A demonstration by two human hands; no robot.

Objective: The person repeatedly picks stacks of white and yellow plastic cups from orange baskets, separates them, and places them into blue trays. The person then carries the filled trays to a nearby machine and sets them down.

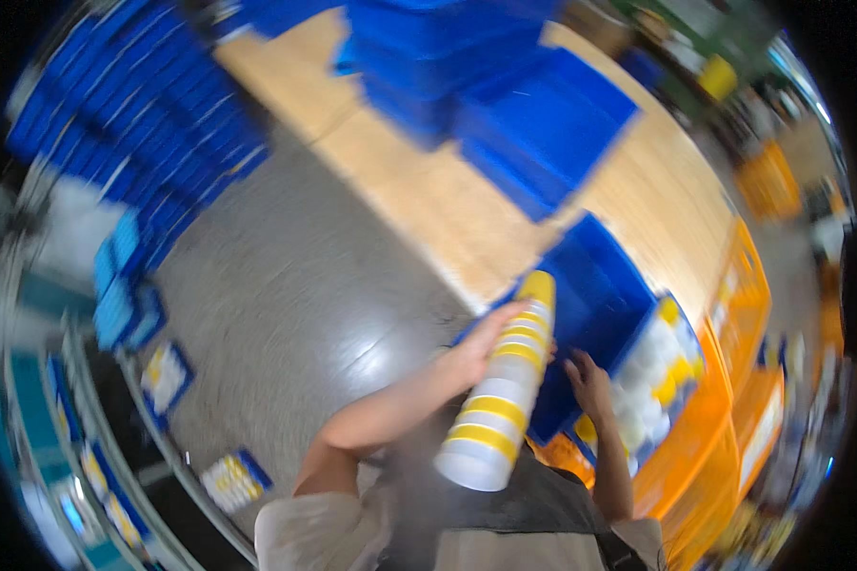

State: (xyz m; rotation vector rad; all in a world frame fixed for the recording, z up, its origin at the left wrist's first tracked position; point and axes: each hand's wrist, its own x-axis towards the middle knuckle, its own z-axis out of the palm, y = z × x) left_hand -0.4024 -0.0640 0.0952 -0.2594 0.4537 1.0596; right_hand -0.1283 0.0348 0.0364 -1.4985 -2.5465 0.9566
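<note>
One flat, pale wooden tabletop (428, 224) is overlapped by a rectangular blue plastic bin (595, 276); before it, a rounded column of nested white-and-yellow cups (497, 404) is clamped by the left hand (486, 344); at the right hand (592, 385), fingers are held slightly apart.

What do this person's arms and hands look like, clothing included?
The left hand and right hand show no gloves. Both forearms are bare, below short beige sleeves. A dark garment covers the front. Blur hides any small markings.
</note>
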